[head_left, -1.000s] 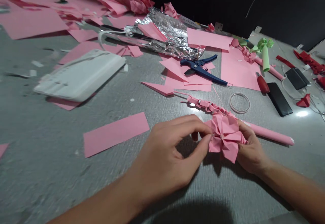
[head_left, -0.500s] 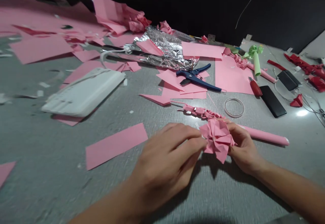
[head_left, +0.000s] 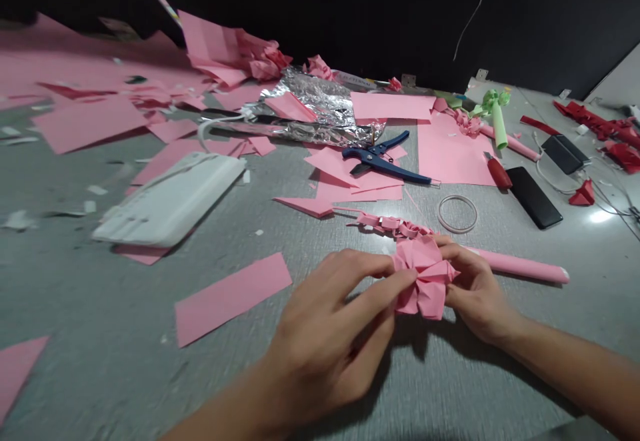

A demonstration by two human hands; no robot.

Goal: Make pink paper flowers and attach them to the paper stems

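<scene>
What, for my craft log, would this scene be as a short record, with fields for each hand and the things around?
Item: folded pink paper flower
Left hand: fingers touching the flower's left side and middle
Right hand: fingers holding the flower's right side
Behind the flower: pink paper tube
Left of the hands: pink strip, flat on the table
Farther back: blue hand tool on pink paper pieces; silver foil

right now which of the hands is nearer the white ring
Right: the right hand is just on the near side of the white ring; the left hand is farther off, to its near left.
</scene>
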